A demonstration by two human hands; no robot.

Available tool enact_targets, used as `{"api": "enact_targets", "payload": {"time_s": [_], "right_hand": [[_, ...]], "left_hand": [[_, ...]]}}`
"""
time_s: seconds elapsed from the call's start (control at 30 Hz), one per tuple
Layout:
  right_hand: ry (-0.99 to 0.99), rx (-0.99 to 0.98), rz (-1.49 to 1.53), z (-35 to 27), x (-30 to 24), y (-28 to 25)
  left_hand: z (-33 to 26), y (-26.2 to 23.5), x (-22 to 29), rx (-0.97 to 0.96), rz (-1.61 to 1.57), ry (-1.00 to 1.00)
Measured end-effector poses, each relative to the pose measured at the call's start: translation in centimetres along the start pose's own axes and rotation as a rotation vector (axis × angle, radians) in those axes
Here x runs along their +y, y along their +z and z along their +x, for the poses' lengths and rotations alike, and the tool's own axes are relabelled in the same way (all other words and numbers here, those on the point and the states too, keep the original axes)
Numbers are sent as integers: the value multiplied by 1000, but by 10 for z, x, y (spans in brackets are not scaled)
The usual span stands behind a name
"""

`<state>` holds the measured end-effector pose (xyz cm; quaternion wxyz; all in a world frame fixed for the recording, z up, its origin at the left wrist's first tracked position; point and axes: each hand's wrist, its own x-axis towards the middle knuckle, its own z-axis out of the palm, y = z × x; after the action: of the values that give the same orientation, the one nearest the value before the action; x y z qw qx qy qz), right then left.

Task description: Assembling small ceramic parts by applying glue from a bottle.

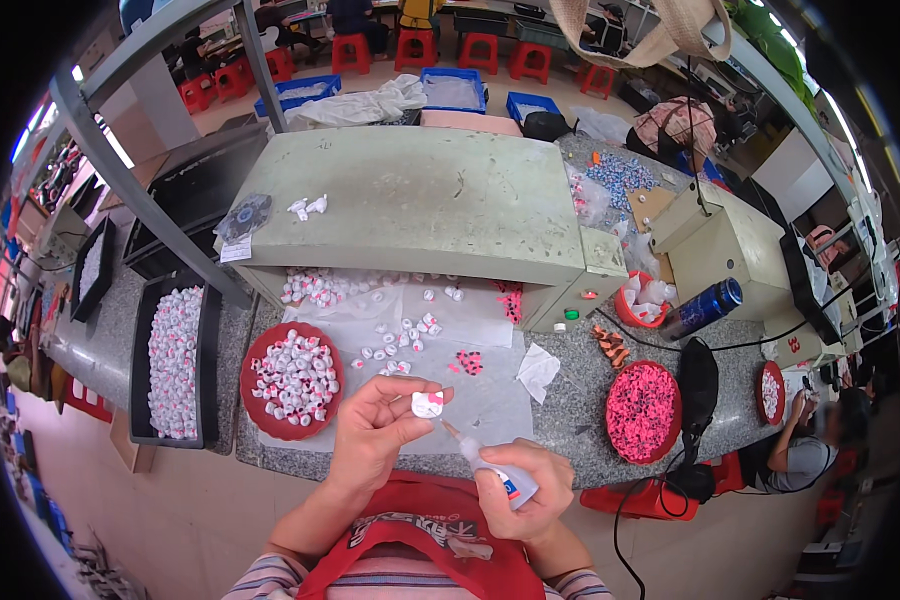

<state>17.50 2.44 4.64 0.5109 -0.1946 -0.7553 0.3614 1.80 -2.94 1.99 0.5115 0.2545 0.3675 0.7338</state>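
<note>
My left hand [362, 432] pinches a small white piece with a pink patch [427, 404] between thumb and fingertips. In my right hand [535, 490] is a clear squeeze bottle [477, 455] with a thin nozzle, tilted up to the left. Its tip is close under the white piece; whether they touch I cannot tell. Beyond my hands, several loose white pieces [405, 335] lie on a pale sheet [490, 405], beside a small cluster of pink and black bits [467, 362].
Left of the sheet stands a red bowl [249, 402] of white pieces, then a black tray [210, 390] holding more. At right are a red bowl [676, 432] of pink and black bits and a blue can [705, 308]. A pale metal housing [420, 195] spans the bench behind.
</note>
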Motion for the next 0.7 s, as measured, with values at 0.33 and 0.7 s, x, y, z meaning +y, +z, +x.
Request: {"api": "enact_targets", "payload": {"time_s": [0.33,0.7], "right_hand": [[-6,-8,-33,3,0,-5],[71,-2,-20,3,-4,-7]], "left_hand": [[2,-1,-1,5,-16,26],[3,1,3,-11,30,-55]]}}
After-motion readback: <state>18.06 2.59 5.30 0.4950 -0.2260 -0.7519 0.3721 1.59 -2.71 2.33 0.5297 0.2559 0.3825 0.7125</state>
